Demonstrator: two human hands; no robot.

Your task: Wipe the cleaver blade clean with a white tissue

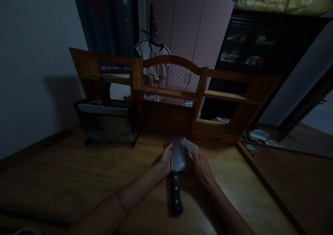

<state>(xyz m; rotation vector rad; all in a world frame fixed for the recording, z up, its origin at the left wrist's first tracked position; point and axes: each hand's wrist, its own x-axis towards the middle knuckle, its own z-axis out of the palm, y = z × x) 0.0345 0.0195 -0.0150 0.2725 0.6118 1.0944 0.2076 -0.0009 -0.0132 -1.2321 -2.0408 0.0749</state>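
A cleaver [180, 158] with a broad metal blade and a black riveted handle [176, 195] lies over the wooden desk top, its handle pointing toward me. My left hand [165, 160] holds the blade at its left side, the thumb up near the far corner. In my right hand [202, 165] is a small white rectangular piece [190, 146], pinched at its near end. Its far end touches or overlaps the upper right corner of the blade. What the white piece is made of I cannot make out in this dim light.
A black knife rack [106, 106] with a dark handle sticking up stands at the left. Behind the cleaver rises a wooden shelf unit [169, 94]. The desk's raised edge [270, 186] runs along the right. A wall [33, 65] borders the left side.
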